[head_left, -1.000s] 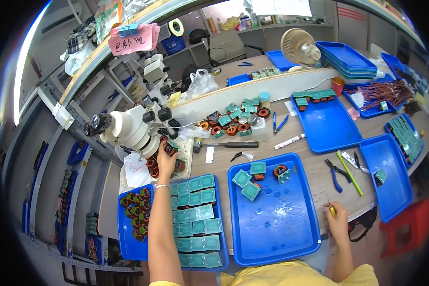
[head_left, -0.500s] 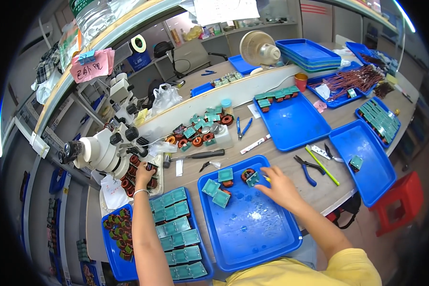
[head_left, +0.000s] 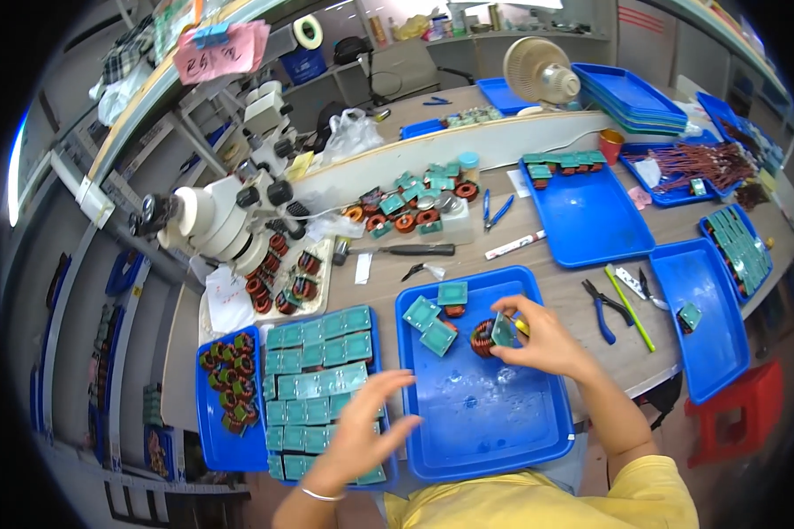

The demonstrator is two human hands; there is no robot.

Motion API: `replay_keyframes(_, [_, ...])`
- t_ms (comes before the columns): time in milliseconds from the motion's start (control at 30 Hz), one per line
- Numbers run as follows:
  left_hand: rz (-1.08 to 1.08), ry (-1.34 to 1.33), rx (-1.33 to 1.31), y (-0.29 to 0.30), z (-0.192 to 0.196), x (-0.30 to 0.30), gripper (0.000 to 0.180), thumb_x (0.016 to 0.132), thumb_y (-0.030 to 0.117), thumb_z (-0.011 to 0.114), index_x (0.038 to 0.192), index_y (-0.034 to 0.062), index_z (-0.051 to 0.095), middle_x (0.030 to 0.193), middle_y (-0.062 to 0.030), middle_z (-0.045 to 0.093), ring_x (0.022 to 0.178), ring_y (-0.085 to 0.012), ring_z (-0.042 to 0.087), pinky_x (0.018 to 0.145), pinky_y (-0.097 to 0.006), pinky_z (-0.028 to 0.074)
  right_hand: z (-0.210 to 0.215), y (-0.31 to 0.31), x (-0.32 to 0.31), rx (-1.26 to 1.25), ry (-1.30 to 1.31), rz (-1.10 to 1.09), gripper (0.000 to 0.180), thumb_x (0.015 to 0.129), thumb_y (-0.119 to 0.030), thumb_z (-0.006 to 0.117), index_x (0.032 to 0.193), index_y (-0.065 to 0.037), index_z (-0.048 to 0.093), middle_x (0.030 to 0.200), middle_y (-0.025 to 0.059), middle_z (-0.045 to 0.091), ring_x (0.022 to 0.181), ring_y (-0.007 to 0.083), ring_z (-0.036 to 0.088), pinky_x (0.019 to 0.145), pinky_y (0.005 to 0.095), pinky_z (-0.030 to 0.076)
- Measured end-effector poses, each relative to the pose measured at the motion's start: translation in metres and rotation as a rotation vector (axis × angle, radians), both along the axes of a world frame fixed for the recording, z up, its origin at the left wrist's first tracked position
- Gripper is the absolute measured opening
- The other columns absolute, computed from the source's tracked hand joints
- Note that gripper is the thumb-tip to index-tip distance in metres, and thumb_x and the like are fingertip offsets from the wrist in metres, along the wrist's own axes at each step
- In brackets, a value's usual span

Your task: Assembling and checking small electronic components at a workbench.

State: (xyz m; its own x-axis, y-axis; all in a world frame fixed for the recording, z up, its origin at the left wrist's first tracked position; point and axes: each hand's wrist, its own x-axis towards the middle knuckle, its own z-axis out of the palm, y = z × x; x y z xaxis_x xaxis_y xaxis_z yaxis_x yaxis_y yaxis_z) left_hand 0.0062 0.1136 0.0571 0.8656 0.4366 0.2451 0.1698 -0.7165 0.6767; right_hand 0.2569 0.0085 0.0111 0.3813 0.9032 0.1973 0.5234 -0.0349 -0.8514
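- A copper-wound coil point(head_left: 483, 339) with a green board point(head_left: 502, 331) on its side is at the right hand's fingertips, over the upper right part of a blue tray point(head_left: 472, 463); whether the coil touches the tray floor I cannot tell.
- The right hand point(head_left: 545, 341) is pinching the board between thumb and fingers; a small yellow thing point(head_left: 521, 326) shows at the same fingers, mostly hidden.
- The left hand point(head_left: 368, 434) is open, thumb apart from the fingers, and wears a pale band point(head_left: 323, 496) at the wrist.
- Left of the right hand, in the same tray, 3 green-topped pieces point(head_left: 438, 337) sit close together.
- Under and left of the left hand, green boards point(head_left: 302, 412) in 6 rows fill another blue tray point(head_left: 378, 339).
- Farther left of that hand, a smaller blue tray point(head_left: 238, 458) holds green-and-copper coils point(head_left: 231, 388).
- Beyond the left hand, at the far left, a white microscope point(head_left: 209, 216) stands by a pale tray point(head_left: 323, 298) of copper coils.
- Right of the right hand lie pliers point(head_left: 607, 319) with blue-and-black handles and a lime-green stick point(head_left: 631, 309).
- Farther right of it, 1 green-topped piece point(head_left: 690, 316) sits in a blue tray point(head_left: 713, 375).
- Straight beyond the right hand lies a white marker point(head_left: 515, 245), with blue-handled cutters point(head_left: 500, 212) past it.
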Motion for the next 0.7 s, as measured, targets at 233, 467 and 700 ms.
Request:
replay_keyframes(233, [0.029, -0.317, -0.712, -0.06, -0.055, 0.041, 0.078, 0.063, -0.004, 0.071, 0.127, 0.0017, 0.028, 0.12, -0.0131, 0.044, 0.112, -0.0209, 0.044, 0.092, -0.035, 0.04, 0.044, -0.015, -0.025, -0.011, -0.144, 0.621, 0.051, 0.066, -0.027, 0.07, 0.107, -0.004, 0.051, 0.087, 0.0127, 0.056, 0.075, 0.0277, 0.058, 0.063, 0.0331, 0.048])
replay_keyframes(467, [-0.157, -0.506, -1.549, -0.073, -0.056, 0.025, 0.06, 0.078, 0.022, 0.065, 0.124, -0.0024, 0.033, 0.121, -0.0203, 0.045, 0.107, -0.0277, 0.051, 0.093, -0.036, 0.04, 0.04, -0.018, -0.014, 0.131, -0.179, 0.359, 0.047, 0.065, -0.03, 0.072, 0.101, -0.004, 0.058, 0.081, 0.0045, 0.057, 0.051, 0.0131, 0.047, 0.045, 0.0239, 0.038])
replay_keyframes(700, [-0.251, -0.475, -1.675, -0.086, -0.042, 0.02, 0.065, 0.083, 0.034, 0.056, 0.126, -0.006, 0.03, 0.128, -0.0227, 0.038, 0.113, -0.0307, 0.046, 0.096, -0.041, 0.037, 0.031, -0.051, -0.036, 0.156, 0.329, 0.417, 0.054, 0.06, -0.026, 0.079, 0.104, -0.003, 0.06, 0.087, 0.0064, 0.053, 0.058, 0.0046, 0.04, 0.047, 0.0178, 0.029])
